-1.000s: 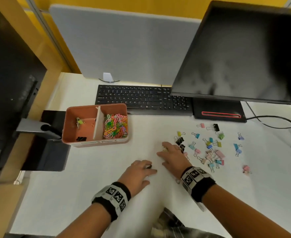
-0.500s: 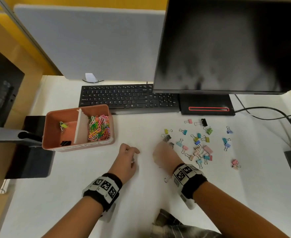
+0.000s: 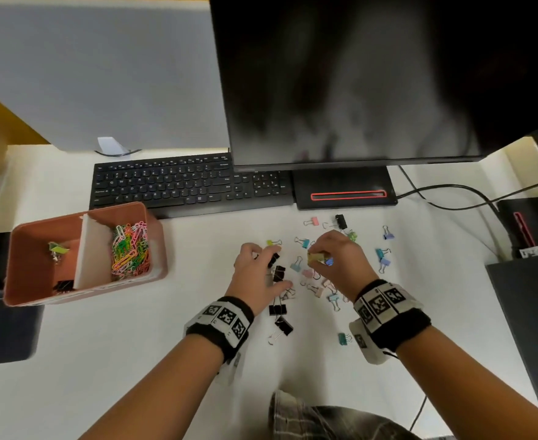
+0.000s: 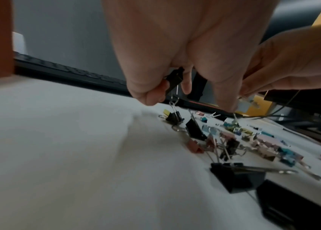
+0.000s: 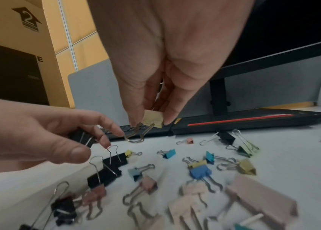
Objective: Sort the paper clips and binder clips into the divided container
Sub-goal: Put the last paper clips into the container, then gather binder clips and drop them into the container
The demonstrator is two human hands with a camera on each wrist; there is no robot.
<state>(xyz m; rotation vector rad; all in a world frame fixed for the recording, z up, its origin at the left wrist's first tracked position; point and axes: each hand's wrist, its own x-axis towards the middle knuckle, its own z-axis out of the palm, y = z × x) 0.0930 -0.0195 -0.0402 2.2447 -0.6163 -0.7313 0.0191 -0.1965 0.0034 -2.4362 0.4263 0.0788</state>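
At the left of the white table [image 3: 102, 360] stands the divided container [image 3: 153, 274], a terracotta box with a white partition. Its left compartment holds a few binder clips, a green one [image 3: 58, 248] and a black one [image 3: 63, 285] among them; its right compartment holds a heap of coloured paper clips [image 3: 130, 249]. Behind it lies a black keyboard [image 3: 178, 185], with a grey partition panel [image 3: 102, 74] at the back.

Right of the container, over the near edge of the scatter, the left hand [image 3: 255, 274] has its fingers curled round a black binder clip [image 4: 174, 79], gripped between thumb and fingertips, with more black clips [image 3: 279, 315] lying on the table beside and below it. Just beside it, the right hand [image 3: 340, 262] pinches a yellow binder clip [image 5: 153, 118] between thumb and fingers, lifted clear of the table with its wire handles hanging down. The two hands are close but not touching.

Under and around them the loose binder clips [image 3: 312, 277] lie spread out in pink, blue, teal, yellow and black. Above stands a dark monitor [image 3: 372, 74] on its base [image 3: 347, 192], and a cable [image 3: 451, 192] runs off to the right.
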